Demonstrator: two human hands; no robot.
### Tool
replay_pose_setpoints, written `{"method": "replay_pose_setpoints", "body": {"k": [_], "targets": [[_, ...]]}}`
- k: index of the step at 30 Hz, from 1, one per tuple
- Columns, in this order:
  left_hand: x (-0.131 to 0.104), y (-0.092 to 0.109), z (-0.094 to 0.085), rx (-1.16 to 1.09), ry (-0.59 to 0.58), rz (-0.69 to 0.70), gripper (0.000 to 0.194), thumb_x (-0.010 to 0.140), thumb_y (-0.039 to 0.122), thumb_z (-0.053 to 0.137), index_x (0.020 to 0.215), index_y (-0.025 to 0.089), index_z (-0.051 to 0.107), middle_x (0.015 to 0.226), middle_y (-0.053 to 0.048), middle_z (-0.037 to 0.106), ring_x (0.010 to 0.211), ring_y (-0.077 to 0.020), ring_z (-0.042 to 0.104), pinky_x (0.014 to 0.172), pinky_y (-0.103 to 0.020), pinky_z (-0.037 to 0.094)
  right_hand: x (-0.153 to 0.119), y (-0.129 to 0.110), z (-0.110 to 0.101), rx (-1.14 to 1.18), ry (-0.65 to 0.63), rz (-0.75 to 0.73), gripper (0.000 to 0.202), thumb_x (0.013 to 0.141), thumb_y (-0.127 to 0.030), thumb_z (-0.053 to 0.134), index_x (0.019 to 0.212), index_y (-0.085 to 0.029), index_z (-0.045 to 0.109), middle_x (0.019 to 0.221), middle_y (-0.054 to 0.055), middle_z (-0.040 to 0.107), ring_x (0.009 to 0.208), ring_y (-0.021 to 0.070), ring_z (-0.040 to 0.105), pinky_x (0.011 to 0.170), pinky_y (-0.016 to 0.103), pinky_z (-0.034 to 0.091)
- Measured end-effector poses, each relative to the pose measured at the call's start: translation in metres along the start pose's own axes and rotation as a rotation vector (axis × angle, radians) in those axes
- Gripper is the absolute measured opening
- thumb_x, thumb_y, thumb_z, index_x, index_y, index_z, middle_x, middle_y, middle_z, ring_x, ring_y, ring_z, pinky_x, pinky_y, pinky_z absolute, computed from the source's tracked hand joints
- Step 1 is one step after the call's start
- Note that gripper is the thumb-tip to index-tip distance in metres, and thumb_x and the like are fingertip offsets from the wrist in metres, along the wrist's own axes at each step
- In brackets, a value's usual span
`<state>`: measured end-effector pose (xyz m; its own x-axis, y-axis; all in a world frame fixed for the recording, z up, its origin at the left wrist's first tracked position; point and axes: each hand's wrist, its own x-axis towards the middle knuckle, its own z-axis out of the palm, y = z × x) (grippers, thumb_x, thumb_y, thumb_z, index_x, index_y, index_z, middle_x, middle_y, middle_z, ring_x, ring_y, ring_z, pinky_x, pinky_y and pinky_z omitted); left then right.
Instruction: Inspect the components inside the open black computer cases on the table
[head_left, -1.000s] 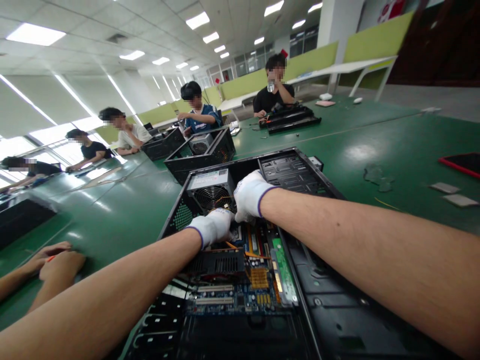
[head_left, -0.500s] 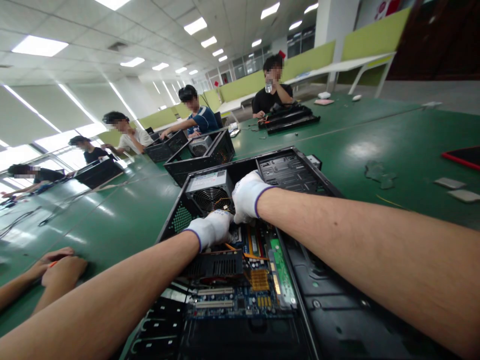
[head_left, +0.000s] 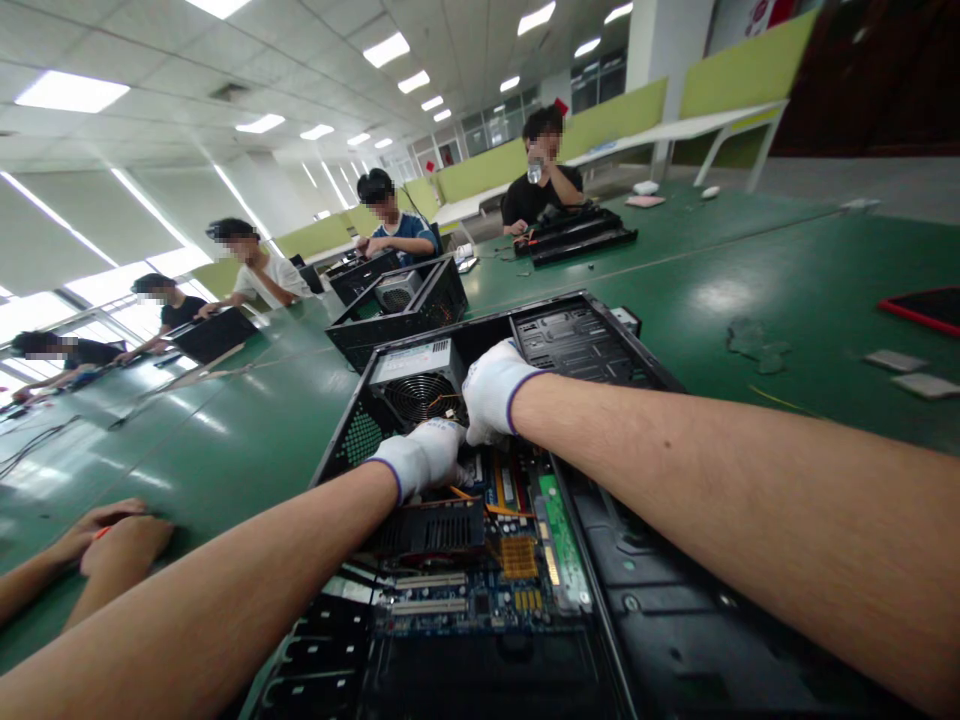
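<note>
An open black computer case [head_left: 622, 560] lies before me on the green table. My left hand [head_left: 431, 455] and my right hand [head_left: 495, 390], both in white gloves, reach inside it and nearly touch. Both are closed, with fingers curled down over the motherboard [head_left: 480, 595] just below the power supply [head_left: 420, 380]. Whatever they grip is hidden beneath the gloves. Nearest my left hand is a dark graphics card [head_left: 435, 530]. Memory sticks [head_left: 510, 485] and an orange cable [head_left: 510, 513] show below my right hand. A green circuit board [head_left: 562, 540] lies along the case's inner right side.
Another person's hands [head_left: 124, 540] rest on the table at left, around something orange. Beyond my case stands another open case [head_left: 397, 310]. Several people work across the table. Flat grey pieces [head_left: 926, 385] and crumpled clear plastic [head_left: 757, 345] lie to the right.
My hands stay almost in the same place. Across the table, the person in blue has drawn an arm back, and a dark panel at far left has shifted.
</note>
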<state>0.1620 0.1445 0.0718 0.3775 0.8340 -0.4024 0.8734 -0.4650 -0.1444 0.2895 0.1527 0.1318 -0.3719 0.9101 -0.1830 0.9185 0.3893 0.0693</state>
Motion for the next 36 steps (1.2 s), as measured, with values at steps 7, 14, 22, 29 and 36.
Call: {"method": "replay_pose_setpoints", "body": {"k": [7,14,22,29,36], "targets": [[0.001,0.003,-0.003,0.043,0.003,0.078,0.058,0.067,0.044,0.081,0.119,0.021,0.068,0.114,-0.011,0.072,0.106,-0.0315,0.07,0.094,-0.039,0.057,-0.001,-0.002,0.0,-0.087,-0.02,0.006,0.052,0.057,-0.064,0.079,0.09,-0.024,0.078,0.107,0.016,0.073,0.111,0.0476,0.062,0.092,0.071,0.039],[-0.005,0.009,-0.01,0.065,-0.049,0.119,0.062,0.065,0.044,0.083,0.119,0.018,0.068,0.121,-0.015,0.071,0.112,-0.0338,0.068,0.099,-0.042,0.055,0.001,0.001,0.008,-0.087,-0.048,-0.052,0.054,0.064,-0.059,0.074,0.098,-0.018,0.078,0.103,0.022,0.072,0.107,0.0455,0.065,0.09,0.064,0.044],[-0.04,-0.004,-0.04,0.008,-0.004,0.034,0.074,0.06,0.046,0.083,0.125,0.019,0.061,0.124,-0.015,0.07,0.113,-0.034,0.067,0.094,-0.044,0.057,-0.019,0.0,-0.006,-0.109,-0.037,-0.108,0.057,0.068,-0.061,0.067,0.1,-0.014,0.078,0.099,0.021,0.074,0.103,0.0401,0.068,0.087,0.053,0.05],[-0.107,-0.017,-0.052,-0.089,0.203,-0.049,0.051,0.084,0.054,0.057,0.12,0.017,0.059,0.12,-0.017,0.069,0.11,-0.0323,0.068,0.091,-0.041,0.056,-0.046,-0.016,-0.015,-0.051,-0.015,-0.258,0.071,0.072,-0.068,0.062,0.12,-0.017,0.068,0.115,0.017,0.071,0.107,0.0326,0.067,0.084,0.039,0.053],[-0.182,-0.013,-0.034,-0.351,0.388,0.161,0.03,0.098,0.037,0.035,0.115,0.02,0.053,0.12,-0.011,0.067,0.109,-0.0236,0.065,0.098,-0.033,0.05,-0.109,0.055,-0.043,-0.007,0.38,-0.102,0.07,0.085,-0.069,0.046,0.123,-0.014,0.066,0.118,0.021,0.068,0.107,0.0351,0.065,0.091,0.047,0.051]]}}
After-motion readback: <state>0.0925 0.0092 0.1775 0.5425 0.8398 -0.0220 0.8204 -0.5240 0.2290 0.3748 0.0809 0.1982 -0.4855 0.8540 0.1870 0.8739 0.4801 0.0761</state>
